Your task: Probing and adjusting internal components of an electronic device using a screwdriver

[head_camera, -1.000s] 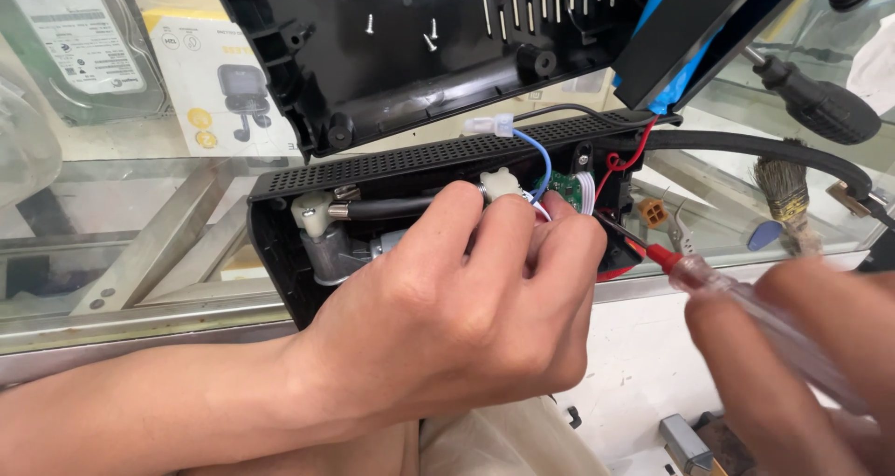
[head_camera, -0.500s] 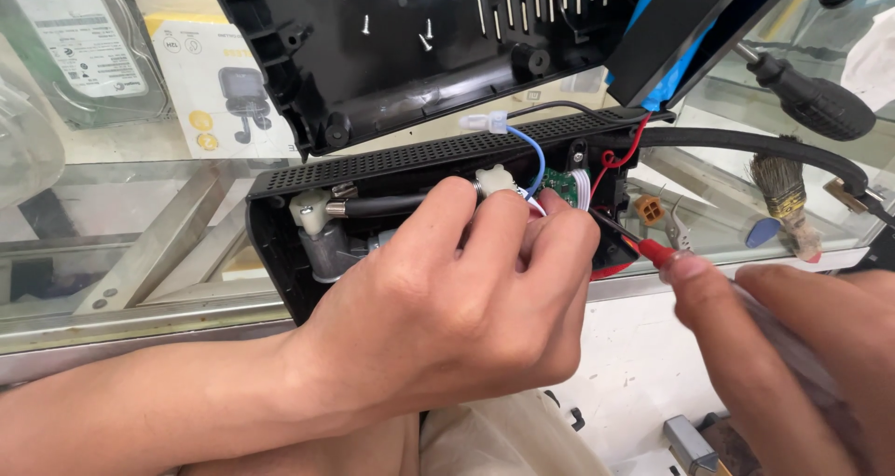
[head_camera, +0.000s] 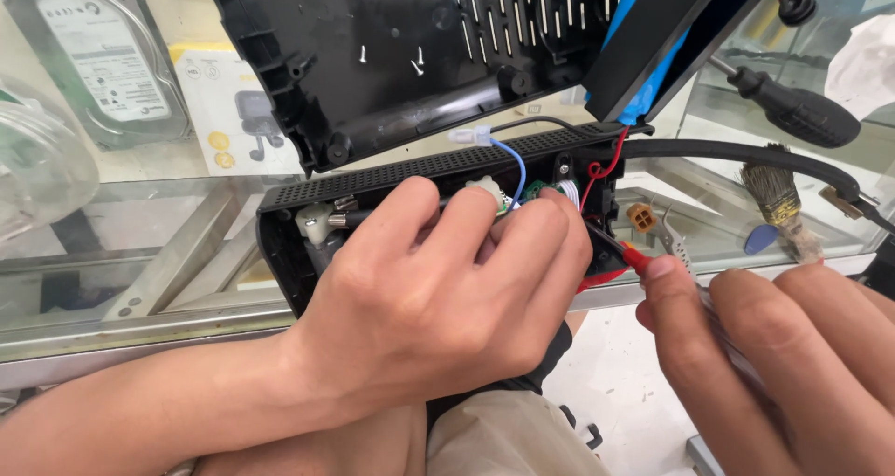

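Observation:
An opened black plastic device (head_camera: 401, 173) rests on the edge of a glass counter (head_camera: 140, 252), with its lid (head_camera: 401, 56) swung up and back. My left hand (head_camera: 438, 299) grips the device's open body, with the fingertips pressed in among white plugs, a blue wire (head_camera: 517, 164) and a small green board. My right hand (head_camera: 783, 364) holds a thin probe with a red collar (head_camera: 634, 257). The probe's dark tip reaches into the right end of the device beside a red wire (head_camera: 611, 164).
A black-handled screwdriver (head_camera: 792, 108) and a worn brush (head_camera: 778, 201) lie on the glass at the right. A thick black cable (head_camera: 746, 154) runs from the device. A hard drive (head_camera: 93, 56) and a small yellow-and-white box (head_camera: 228, 112) stand behind at the left.
My right hand has slid up along the probe towards the device, and its fingers now cover most of the clear shaft. The left hand stays in place.

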